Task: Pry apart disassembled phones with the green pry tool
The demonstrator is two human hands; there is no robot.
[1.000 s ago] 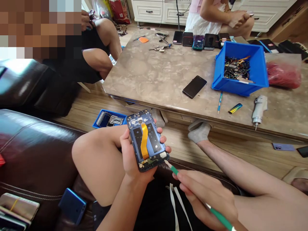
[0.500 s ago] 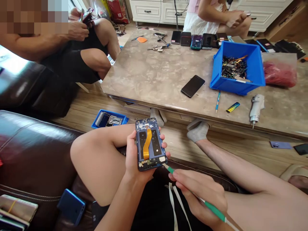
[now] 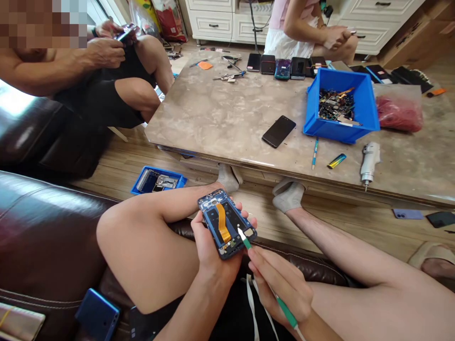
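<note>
An opened smartphone [image 3: 210, 214] lies in my left hand [image 3: 208, 248], held by its edges, with its inner side facing up. An orange ribbon cable [image 3: 222, 222] runs down the middle of it. My right hand [image 3: 282, 284] grips a slim green-handled pry tool [image 3: 246, 240] like a pen. Its pale pointed tip is over the phone's lower right part, near a small white dot; whether it touches cannot be made out. The fingertips of my left hand show along the phone's right edge.
On the table [image 3: 213, 113] are a black phone [image 3: 279, 131], a blue bin [image 3: 366, 106] of small parts, a pencil [image 3: 314, 154] and a white power tool [image 3: 370, 161]. A smaller blue bin [image 3: 138, 187] is on the floor. A blue phone [image 3: 97, 315] rests on the sofa. Two people sit nearby.
The phone has turned in my left hand, its lower end swinging right. The tool's tip has gone from the bottom edge up over the phone's lower right part.
</note>
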